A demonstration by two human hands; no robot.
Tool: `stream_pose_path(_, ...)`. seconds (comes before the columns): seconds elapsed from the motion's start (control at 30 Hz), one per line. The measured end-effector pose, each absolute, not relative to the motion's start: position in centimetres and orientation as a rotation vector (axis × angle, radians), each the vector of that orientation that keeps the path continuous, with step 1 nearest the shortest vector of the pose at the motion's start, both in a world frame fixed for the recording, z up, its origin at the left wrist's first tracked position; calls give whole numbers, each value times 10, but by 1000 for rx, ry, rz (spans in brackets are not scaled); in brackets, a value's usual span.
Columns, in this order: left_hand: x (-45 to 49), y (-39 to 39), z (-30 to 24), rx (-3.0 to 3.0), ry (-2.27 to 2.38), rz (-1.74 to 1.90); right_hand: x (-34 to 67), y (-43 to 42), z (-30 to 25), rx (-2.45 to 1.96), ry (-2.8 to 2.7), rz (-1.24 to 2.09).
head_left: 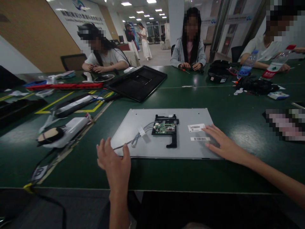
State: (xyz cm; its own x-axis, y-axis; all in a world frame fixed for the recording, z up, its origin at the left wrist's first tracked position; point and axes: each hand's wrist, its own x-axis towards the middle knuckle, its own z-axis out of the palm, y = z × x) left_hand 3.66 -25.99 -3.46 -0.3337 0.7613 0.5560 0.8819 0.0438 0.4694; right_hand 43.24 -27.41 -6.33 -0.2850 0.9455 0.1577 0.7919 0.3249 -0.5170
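Note:
A flat grey display panel [147, 149] lies back side up on the table before me. Near its middle sits a green circuit board [164, 127] in a black plastic bracket [174, 140]. Grey cables [137, 137] with a white tag run from the board toward the panel's left edge. My left hand [115, 159] is at the panel's lower left corner, fingers apart, holding nothing. On the right side, my right hand [220, 143] has its fingers stretched out over the panel's edge, close to two white labels [196, 128]. Whether either hand touches the panel I cannot tell.
Beyond the panel a black monitor cover [140, 82] lies tilted. Left are a white device [73, 127] and a black cable [63, 203]. Bottles [247, 65], a black case [218, 71] and a phone [286, 124] are on the right. Several people sit around the green table [190, 175].

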Motion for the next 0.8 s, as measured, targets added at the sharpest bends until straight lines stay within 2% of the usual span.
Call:
stream_pose_path(0.13,37,-259,-37,-1739,-2153,-1191,412,-270,-61,-1488,-2397,290)
stream_pose_path(0.4,39,-260,-39,-1792,-2117,-1211,381,-256,-58,-1382,-2495,182)
stream_pose_path(0.8,37,-259,-45,-1857,-1997,-1160,339,-235,-55,-1414,-2498,334)
